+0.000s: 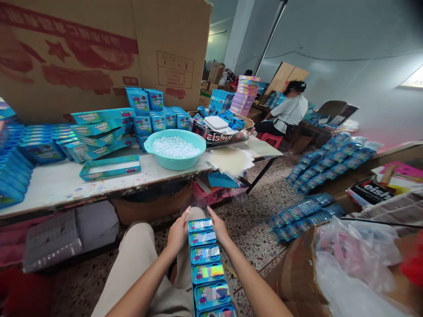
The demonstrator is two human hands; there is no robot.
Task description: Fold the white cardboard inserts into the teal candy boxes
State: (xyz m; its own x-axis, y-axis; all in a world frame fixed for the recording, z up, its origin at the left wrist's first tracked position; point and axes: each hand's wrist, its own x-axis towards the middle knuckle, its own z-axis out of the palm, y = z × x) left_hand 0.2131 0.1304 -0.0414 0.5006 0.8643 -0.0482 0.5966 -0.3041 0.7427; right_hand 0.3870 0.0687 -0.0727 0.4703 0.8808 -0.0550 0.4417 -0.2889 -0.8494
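The left hand (177, 233) and right hand (218, 227) grip the far end of a stack of blue packs (206, 273), whose long axis runs back toward the body.

Even, fairly bright indoor light, blown out at the wall opening (415, 78) upper right. Soft, deep shadow beneath the desk (66, 189). Sharp glare on the foil packs (207, 273) and plastic bag (350, 273). Wide-angle bowing toward the frame edges; top right corner darkens. Far background slightly soft.
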